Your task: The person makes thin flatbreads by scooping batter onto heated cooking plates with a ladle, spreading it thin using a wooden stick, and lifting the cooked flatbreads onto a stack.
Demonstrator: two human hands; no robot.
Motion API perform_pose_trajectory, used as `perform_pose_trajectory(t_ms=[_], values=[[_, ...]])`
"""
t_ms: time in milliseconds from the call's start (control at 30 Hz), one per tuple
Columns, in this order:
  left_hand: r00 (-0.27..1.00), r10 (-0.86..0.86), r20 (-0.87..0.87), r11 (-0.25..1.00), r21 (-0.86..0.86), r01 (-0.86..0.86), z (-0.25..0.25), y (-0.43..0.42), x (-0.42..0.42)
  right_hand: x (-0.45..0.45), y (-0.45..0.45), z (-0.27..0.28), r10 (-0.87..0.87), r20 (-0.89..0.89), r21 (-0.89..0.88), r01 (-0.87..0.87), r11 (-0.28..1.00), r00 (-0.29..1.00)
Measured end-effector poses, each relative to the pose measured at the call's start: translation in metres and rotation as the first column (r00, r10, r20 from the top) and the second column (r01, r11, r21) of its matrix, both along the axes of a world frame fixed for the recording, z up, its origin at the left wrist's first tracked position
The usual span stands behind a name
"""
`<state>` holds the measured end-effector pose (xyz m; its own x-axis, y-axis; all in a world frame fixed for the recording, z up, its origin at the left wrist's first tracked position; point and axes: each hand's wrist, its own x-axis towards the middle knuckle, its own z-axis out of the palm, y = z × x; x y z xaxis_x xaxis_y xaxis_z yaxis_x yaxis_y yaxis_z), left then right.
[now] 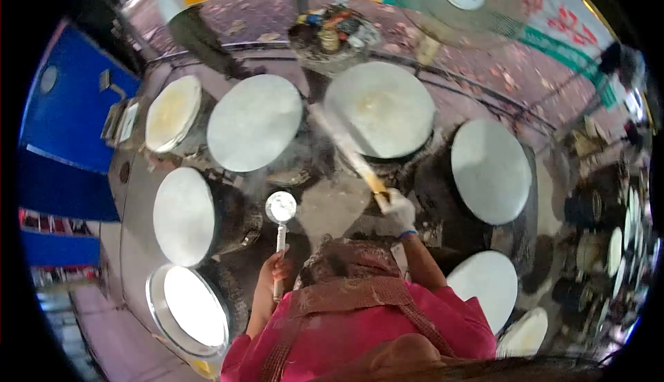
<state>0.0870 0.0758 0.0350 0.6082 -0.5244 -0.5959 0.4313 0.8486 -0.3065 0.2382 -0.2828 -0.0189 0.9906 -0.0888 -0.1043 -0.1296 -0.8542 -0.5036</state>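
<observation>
My left hand (277, 268) is closed round the handle of a ladle (281, 207), whose round bowl looks white inside. My right hand (399, 212), in a white glove, grips the wooden end of a long flat spatula (354, 159). The spatula's pale far end, a little blurred, reaches the left edge of a large round griddle (380, 108) covered by a thin white layer, yellowish at its middle. Whether it touches that griddle I cannot tell. Left of the spatula is another white-coated griddle (256, 123).
More white-topped griddles stand around me: one at the right (491, 171), one at the left (184, 216). A metal basin of white liquid (196, 306) is at the lower left. Ahead are a cluttered stand (332, 34) and a railing. Someone's dark-trousered leg (200, 39) shows beyond.
</observation>
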Motion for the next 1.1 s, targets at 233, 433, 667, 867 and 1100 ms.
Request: perform_pose_trajectory(t_ms=[233, 433, 667, 867, 1100], values=[[0.948, -0.295, 0.120, 0.940, 0.217, 0.265, -0.026, 0.011, 0.013, -0.122, -0.086, 0.019, -0.664, -0.082, -0.141, 0.651, 0.746, 0.743], [0.894, -0.428, 0.129, 0.895, 0.197, 0.400, -0.011, -0.003, 0.056, -0.173, -0.062, 0.029, -0.267, -0.107, -0.417, 0.201, 0.887, 0.958], [0.878, -0.423, 0.225, 0.902, 0.190, 0.387, -0.010, -0.005, 0.059, -0.082, -0.049, 0.006, 0.018, -0.116, -0.326, -0.055, 0.944, 0.993], [0.975, -0.217, 0.052, 0.968, 0.141, 0.208, 0.001, -0.010, 0.024, 0.063, -0.025, 0.015, 0.389, 0.035, -0.405, -0.343, 0.847, 0.920], [0.996, 0.069, 0.052, 0.993, -0.099, -0.064, 0.001, -0.018, -0.026, 0.156, -0.014, 0.026, 0.653, -0.085, -0.437, -0.617, 0.655, 0.753]])
